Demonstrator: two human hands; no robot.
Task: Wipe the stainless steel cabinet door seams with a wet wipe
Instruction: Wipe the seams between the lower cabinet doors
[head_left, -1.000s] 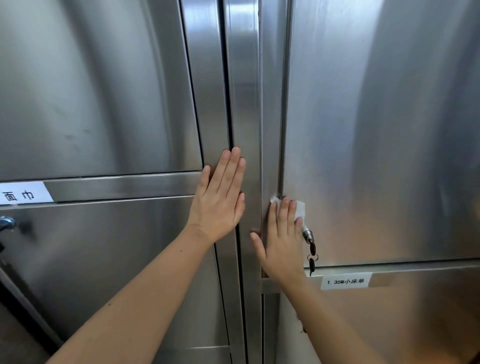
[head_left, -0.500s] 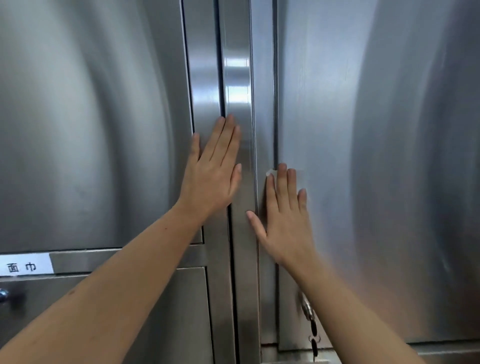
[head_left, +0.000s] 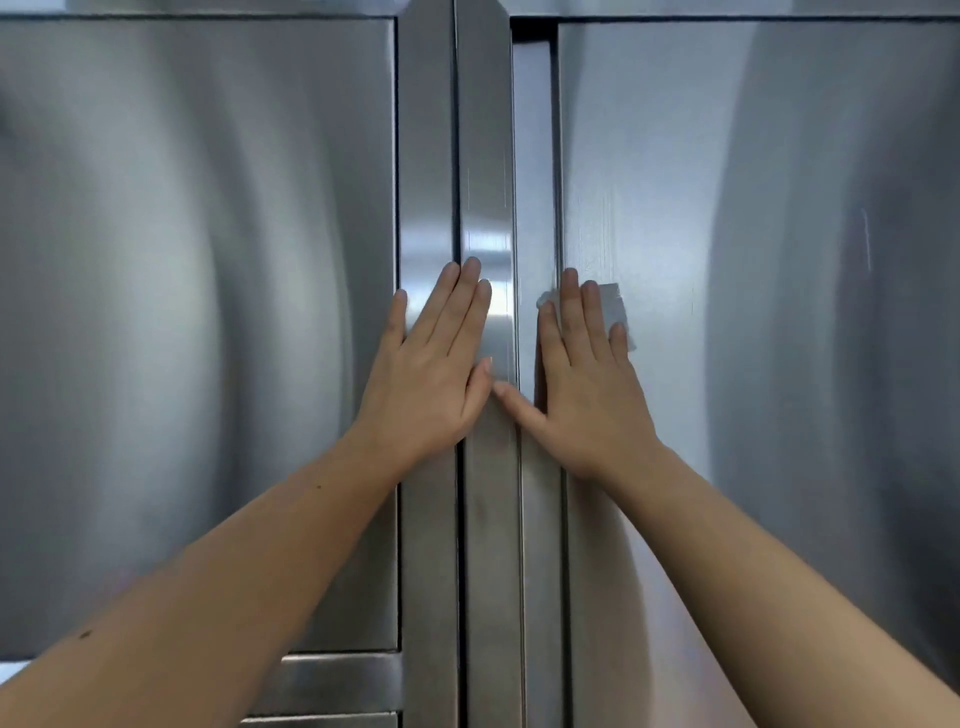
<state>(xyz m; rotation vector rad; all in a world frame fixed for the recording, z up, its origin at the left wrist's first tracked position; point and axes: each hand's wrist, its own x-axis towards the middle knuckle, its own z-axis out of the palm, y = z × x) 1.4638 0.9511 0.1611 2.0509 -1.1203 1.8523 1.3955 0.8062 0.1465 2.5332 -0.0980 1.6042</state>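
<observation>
Against the brushed stainless steel cabinet's right door (head_left: 753, 260), the right hand (head_left: 589, 395) lies flat, fingers straight and close together, pressing a small white wet wipe (head_left: 613, 312) onto the metal just beside the vertical seam (head_left: 557, 182); the wipe's corners show beyond the fingertips. Its thumb reaches left across the centre post (head_left: 488, 519). Flat and outspread too, the left hand (head_left: 431, 384) rests on the left door's frame (head_left: 426, 156), holding nothing.
</observation>
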